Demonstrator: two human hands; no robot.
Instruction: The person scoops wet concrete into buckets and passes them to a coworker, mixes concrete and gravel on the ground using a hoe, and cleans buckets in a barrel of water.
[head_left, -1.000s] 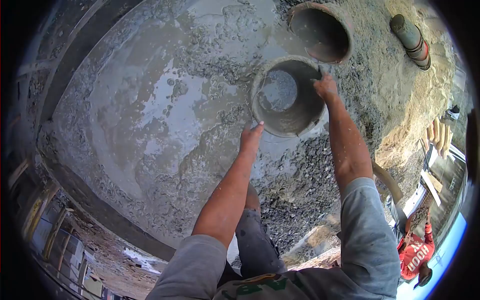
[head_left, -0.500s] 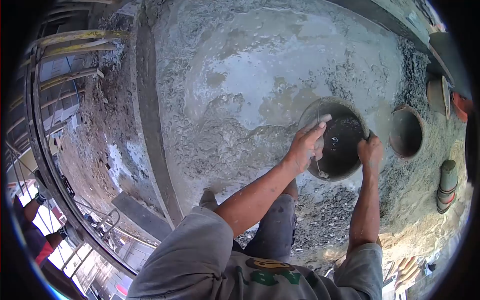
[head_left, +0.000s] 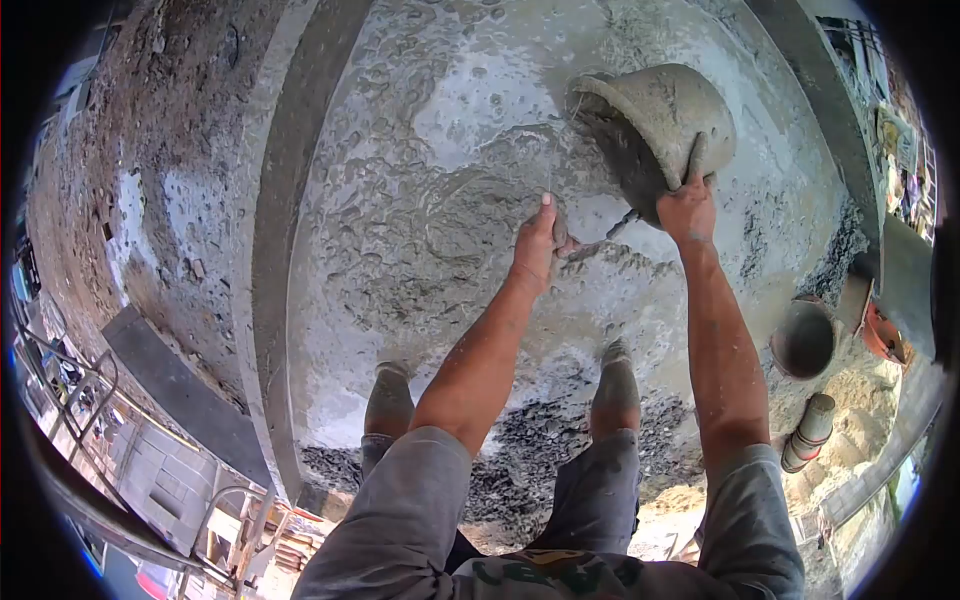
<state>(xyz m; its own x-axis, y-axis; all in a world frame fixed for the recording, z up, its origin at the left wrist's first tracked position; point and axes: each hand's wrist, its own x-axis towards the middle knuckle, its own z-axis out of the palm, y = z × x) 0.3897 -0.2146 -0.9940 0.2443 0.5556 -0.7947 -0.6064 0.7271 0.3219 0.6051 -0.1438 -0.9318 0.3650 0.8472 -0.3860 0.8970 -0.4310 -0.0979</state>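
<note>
Bucket (head_left: 690,110) is lying tilted on its side over the wet mix (head_left: 470,220), ahead of the person and toward the right; whether its far wall is touching the mix cannot be told. Its mouth is facing toward the left and the person's legs, and such a tilt is probably letting anything loose inside slide toward the rim.

The right hand (head_left: 688,210) is gripping the near end of that rim, its fingers closing on the wall and one or two lying along the outside; the thumb is not showing clearly. Holding there is likely steadying the bucket and keeping it from rolling.

The left hand (head_left: 540,240) is hovering apart from the bucket's wall, thumb pointing away from the body and the other fingers partly curling. A thin dark handle (head_left: 622,222) is stretching between these fingers and the rim, but whether they are gripping it cannot be told. If they are, the hand is probably helping to hold the tilt.

Both feet are standing apart in the wet ground, presumably for balance while both arms are reaching forward. A second bucket (head_left: 803,340) is sitting off to the right, near a cylinder (head_left: 808,432).
</note>
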